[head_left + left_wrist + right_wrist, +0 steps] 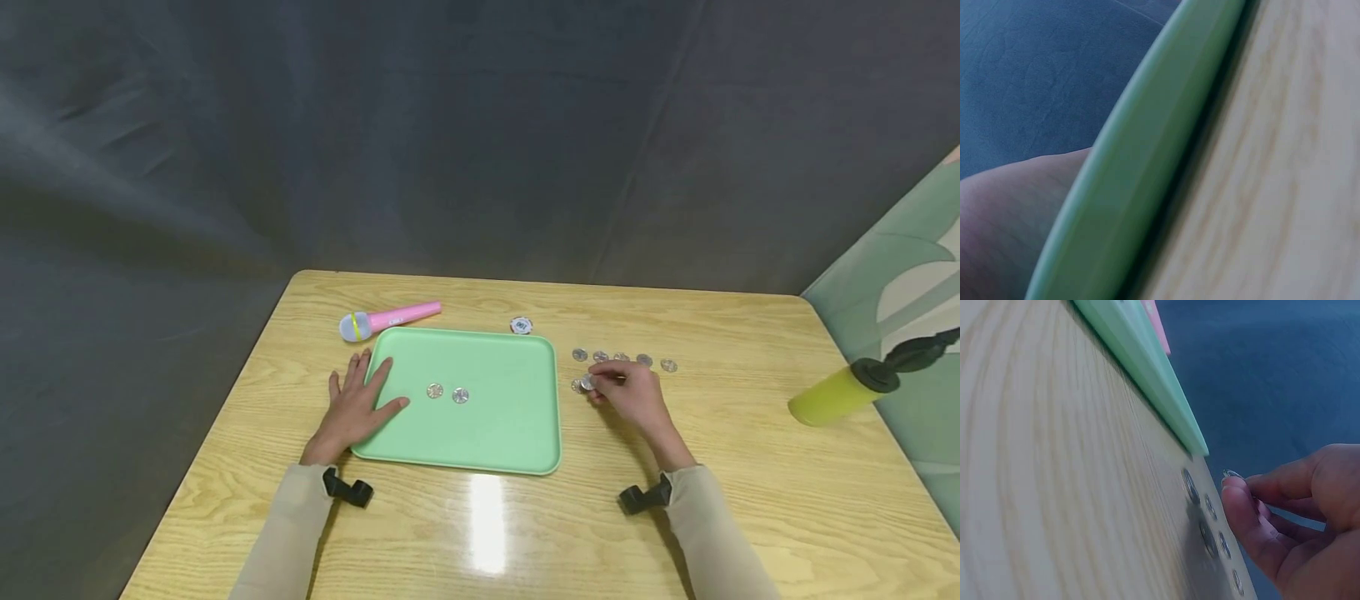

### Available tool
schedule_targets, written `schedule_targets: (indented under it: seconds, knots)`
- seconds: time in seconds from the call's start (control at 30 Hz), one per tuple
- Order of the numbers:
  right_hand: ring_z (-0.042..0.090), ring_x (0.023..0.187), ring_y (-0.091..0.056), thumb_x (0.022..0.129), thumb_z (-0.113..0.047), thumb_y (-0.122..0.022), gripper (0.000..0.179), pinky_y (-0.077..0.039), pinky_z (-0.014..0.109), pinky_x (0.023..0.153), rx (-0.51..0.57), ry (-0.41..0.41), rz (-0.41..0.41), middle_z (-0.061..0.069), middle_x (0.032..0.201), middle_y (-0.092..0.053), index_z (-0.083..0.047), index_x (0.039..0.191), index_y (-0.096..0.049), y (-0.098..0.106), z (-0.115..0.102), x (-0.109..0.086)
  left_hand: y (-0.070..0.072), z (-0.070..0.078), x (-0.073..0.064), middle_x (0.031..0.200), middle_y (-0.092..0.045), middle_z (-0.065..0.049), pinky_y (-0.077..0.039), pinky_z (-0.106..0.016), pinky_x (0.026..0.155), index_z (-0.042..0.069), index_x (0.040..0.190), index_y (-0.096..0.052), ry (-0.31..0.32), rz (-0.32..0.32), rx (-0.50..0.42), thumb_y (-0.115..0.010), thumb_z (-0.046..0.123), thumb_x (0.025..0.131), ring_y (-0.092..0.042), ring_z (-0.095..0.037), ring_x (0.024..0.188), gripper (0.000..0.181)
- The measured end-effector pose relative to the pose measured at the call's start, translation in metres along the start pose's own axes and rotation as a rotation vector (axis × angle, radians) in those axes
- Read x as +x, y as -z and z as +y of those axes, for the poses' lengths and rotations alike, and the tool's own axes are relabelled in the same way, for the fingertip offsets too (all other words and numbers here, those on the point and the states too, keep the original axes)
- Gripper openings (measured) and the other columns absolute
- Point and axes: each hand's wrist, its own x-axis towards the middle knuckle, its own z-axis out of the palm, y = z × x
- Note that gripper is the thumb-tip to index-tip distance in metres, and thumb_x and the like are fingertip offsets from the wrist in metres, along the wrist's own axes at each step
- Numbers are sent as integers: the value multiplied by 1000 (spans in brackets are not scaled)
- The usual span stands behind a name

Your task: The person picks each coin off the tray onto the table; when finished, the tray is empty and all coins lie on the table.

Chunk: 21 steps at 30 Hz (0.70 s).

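Observation:
My right hand (633, 396) pinches a silver coin (1232, 474) between thumb and fingertips, just above the table to the right of the tray. Below and beside it, another coin (576, 386) lies on the wood. Behind the hand runs a row of several coins (580, 354); the hand partly covers some of them in the head view. With fingers spread, my left hand (352, 417) rests over the left edge of the light green tray (495, 442). Inside the tray lie two coins, a left one (435, 390) and a right one (461, 395).
A pink toy microphone (405, 314) lies behind the tray's left corner. Behind its right part is a poker chip (521, 325). At the far right a yellow-green bottle (832, 396) with a dark, flipped-up cap stands on the wooden table (420, 533).

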Motion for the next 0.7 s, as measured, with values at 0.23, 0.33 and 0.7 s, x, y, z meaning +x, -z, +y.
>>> schedule_targets:
  seconds: [0.23, 0.33, 0.7]
  knots:
    - [6, 69, -71, 94, 1, -62, 19, -60, 19, 65, -17, -35, 24, 29, 99, -72, 10, 108, -71, 16, 10, -5, -1, -1, 0, 169, -1, -24, 8, -75, 117, 12, 160, -25, -9, 3, -6, -57, 52, 97, 3, -47, 156, 82]
    - [5, 69, -71, 93, 2, -62, 20, -60, 19, 65, -21, -51, 33, 30, 101, -72, 10, 110, -70, 22, 13, -8, 0, -2, -1, 169, -1, -24, 7, -75, 117, 12, 160, -24, -10, -1, 0, -56, 52, 97, 3, -47, 156, 81]
    - [2, 68, -70, 94, 4, -59, 21, -61, 20, 67, 6, -85, 44, 33, 100, -71, 15, 111, -67, 36, 24, -14, 0, -1, -1, 169, -1, -24, 8, -74, 117, 12, 160, -24, -10, -8, 4, -56, 51, 97, 3, -47, 156, 81]
